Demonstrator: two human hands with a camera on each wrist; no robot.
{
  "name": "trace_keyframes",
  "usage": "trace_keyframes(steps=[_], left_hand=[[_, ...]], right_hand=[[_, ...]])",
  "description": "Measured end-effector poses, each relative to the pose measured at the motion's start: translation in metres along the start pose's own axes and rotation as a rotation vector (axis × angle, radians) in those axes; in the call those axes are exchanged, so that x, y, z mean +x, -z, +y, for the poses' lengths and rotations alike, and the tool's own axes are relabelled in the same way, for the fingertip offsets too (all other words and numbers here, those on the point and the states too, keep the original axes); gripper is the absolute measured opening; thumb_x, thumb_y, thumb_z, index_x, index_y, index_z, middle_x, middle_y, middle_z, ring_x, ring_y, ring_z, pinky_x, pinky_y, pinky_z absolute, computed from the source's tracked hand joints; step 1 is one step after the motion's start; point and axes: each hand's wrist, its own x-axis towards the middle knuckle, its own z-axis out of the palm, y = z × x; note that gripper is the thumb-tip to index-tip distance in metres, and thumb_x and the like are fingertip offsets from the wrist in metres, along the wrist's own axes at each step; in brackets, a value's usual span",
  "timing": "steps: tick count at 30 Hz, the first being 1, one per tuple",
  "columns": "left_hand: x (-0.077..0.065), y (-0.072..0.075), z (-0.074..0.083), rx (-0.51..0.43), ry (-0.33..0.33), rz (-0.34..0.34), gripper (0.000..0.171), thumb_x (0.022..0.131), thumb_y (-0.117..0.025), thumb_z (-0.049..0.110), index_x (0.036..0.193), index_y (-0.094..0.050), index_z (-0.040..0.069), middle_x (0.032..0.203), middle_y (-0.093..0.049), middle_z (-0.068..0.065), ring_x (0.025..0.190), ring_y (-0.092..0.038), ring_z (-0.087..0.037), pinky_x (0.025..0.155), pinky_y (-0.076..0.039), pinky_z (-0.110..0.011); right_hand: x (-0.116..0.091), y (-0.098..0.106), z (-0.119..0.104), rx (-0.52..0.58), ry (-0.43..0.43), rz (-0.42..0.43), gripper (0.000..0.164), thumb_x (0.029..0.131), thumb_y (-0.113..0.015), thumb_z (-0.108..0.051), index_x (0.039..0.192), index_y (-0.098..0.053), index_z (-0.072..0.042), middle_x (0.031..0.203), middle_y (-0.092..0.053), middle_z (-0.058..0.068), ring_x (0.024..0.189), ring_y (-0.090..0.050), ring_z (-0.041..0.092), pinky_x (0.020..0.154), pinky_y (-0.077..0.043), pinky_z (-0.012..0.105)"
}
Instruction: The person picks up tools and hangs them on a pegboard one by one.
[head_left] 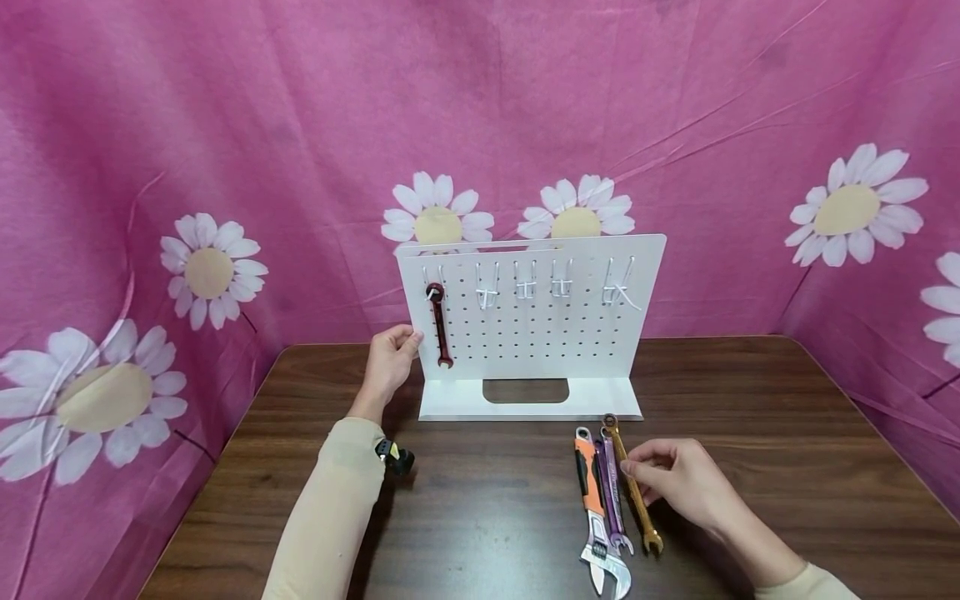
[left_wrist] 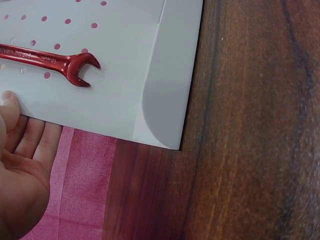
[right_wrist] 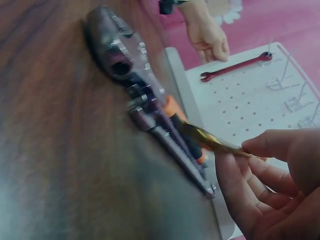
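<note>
A white pegboard stand [head_left: 525, 333] stands at the back of the table, and a red combination wrench [head_left: 440, 325] hangs from its leftmost hook. At the board's left edge my left hand [head_left: 392, 358] pinches the panel, thumb in front and fingers behind, as the left wrist view shows. My right hand [head_left: 686, 483] pinches a gold wrench [head_left: 648, 527] between thumb and fingers. Just left of it lie purple wrenches [head_left: 612, 483], close together. Beside those is an adjustable wrench [head_left: 588, 477] with an orange and black handle. The right wrist view is blurred around the tools.
Several more wire hooks [head_left: 561, 279] run along the upper part of the board, to the right of the red wrench. The dark wooden table [head_left: 480, 508] extends on both sides of the stand. A pink cloth with daisies [head_left: 337, 125] hangs behind.
</note>
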Motion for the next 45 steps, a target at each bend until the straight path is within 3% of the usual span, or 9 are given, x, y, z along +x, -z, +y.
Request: trace_keyframes(steps=[10, 23, 36, 45], left_hand=[[0.0, 0.001, 0.0, 0.009, -0.012, 0.004, 0.024, 0.11, -0.064, 0.016, 0.116, -0.075, -0.005, 0.11, -0.079, -0.022, 0.101, -0.075, -0.023, 0.101, -0.065, -0.046], [0.0, 0.0, 0.002, -0.01, -0.011, -0.001, 0.025, 0.11, -0.064, 0.014, 0.119, -0.074, -0.007, 0.114, -0.079, -0.026, 0.108, -0.076, -0.032, 0.104, -0.063, -0.05], [0.0, -0.001, 0.001, -0.02, -0.03, -0.002, 0.024, 0.109, -0.065, 0.013, 0.117, -0.075, -0.008, 0.113, -0.079, -0.025, 0.1, -0.075, -0.024, 0.101, -0.065, -0.046], [0.0, 0.001, 0.002, -0.023, -0.014, -0.006, 0.025, 0.11, -0.064, 0.014, 0.119, -0.074, -0.008, 0.118, -0.078, -0.026, 0.112, -0.076, -0.034, 0.104, -0.063, -0.049]], right_hand=[[0.009, -0.001, -0.016, 0.05, 0.016, 0.013, 0.025, 0.101, -0.073, -0.005, 0.116, -0.073, 0.015, 0.09, -0.08, 0.022, 0.068, -0.076, 0.019, 0.064, -0.066, 0.033], [0.023, -0.013, -0.04, 0.101, 0.055, 0.017, 0.027, 0.101, -0.075, -0.006, 0.117, -0.072, 0.016, 0.094, -0.08, 0.022, 0.069, -0.074, 0.014, 0.066, -0.067, 0.035], [0.04, -0.023, -0.063, 0.088, 0.1, 0.064, 0.02, 0.098, -0.076, -0.007, 0.11, -0.074, 0.01, 0.083, -0.078, 0.011, 0.067, -0.07, 0.011, 0.064, -0.064, 0.032], [0.049, -0.031, -0.079, 0.147, 0.123, 0.062, 0.023, 0.099, -0.076, -0.007, 0.112, -0.073, 0.011, 0.08, -0.075, 0.007, 0.063, -0.067, 0.012, 0.057, -0.061, 0.028]])
